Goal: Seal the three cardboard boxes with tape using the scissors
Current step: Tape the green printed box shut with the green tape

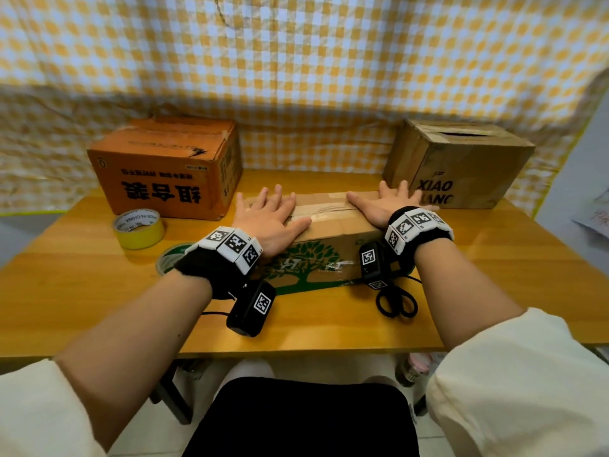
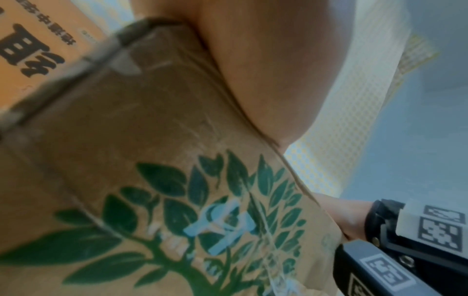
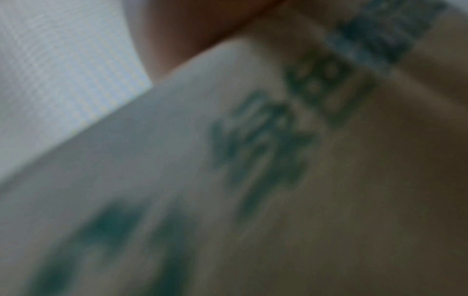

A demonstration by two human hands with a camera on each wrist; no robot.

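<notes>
A brown box with a green tree print (image 1: 329, 235) sits at the table's middle, tape along its top seam. My left hand (image 1: 268, 211) lies flat on its top left, fingers spread. My right hand (image 1: 385, 201) presses flat on its top right. The left wrist view shows the box's printed side (image 2: 177, 180) under my palm (image 2: 266, 70); the right wrist view is a blur of the box (image 3: 278, 160). An orange box (image 1: 164, 163) stands at back left, a brown "XIAO" box (image 1: 461, 163) at back right with its top slot gaping. Black scissors (image 1: 395, 300) lie by my right wrist. A yellow tape roll (image 1: 138, 229) sits front left.
A second, green-printed tape roll (image 1: 171, 257) lies partly behind my left wrist. The wooden table (image 1: 494, 275) has bare surface at right and along the front edge. A yellow checked cloth (image 1: 296, 61) hangs behind the table.
</notes>
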